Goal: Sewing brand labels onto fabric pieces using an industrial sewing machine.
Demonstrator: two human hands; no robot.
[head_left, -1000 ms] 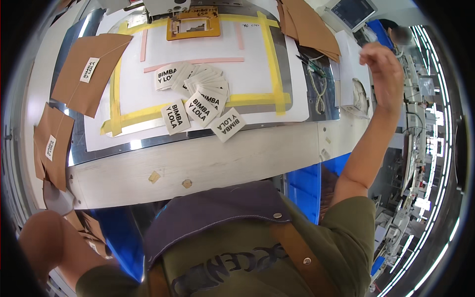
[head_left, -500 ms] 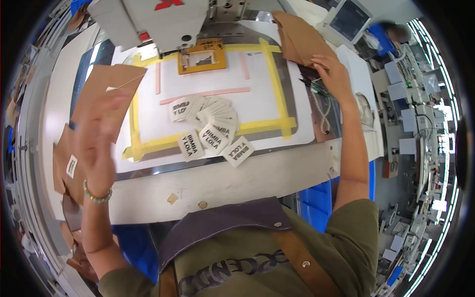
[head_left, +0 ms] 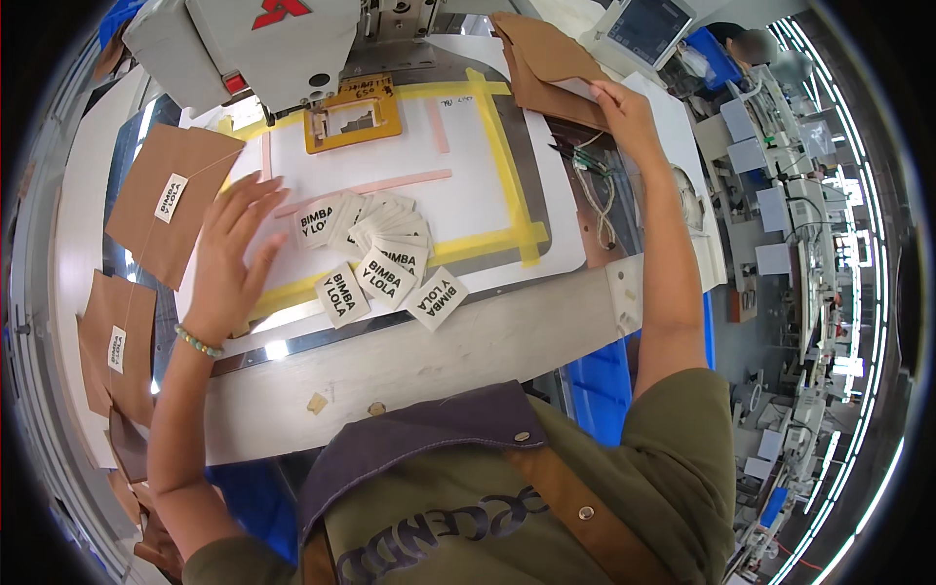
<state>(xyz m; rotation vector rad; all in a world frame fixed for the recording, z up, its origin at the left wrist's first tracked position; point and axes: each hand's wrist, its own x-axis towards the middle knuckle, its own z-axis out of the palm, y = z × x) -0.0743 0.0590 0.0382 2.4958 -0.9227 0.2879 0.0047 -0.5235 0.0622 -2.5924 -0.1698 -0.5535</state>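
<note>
My left hand [head_left: 232, 258] hovers with its fingers spread, between a brown leather-like panel [head_left: 146, 205] and a loose pile of white printed labels [head_left: 385, 278]. A white label [head_left: 172, 198] sits on that panel. At the far right my right hand [head_left: 629, 122] pinches the near corner of the top sheet in a stack of brown panels [head_left: 546, 73]; the corner is slightly raised. Below the machine head [head_left: 249, 44], a yellow clamp frame [head_left: 353, 122] lies on a white sheet [head_left: 390, 171] edged with yellow tape and pink strips.
A second labelled brown panel [head_left: 117, 346] lies at the left edge, joined by a thread to the first. Small snips and a cord [head_left: 595, 185] rest right of the sheet. A screen [head_left: 639, 39] stands behind. Blue bins [head_left: 600, 390] show below the table edge.
My left hand has left the brown panel and moved right, its fingers spreading; the panel now lies flat with its label showing. My right hand stays at the stack, with a corner lifted.
</note>
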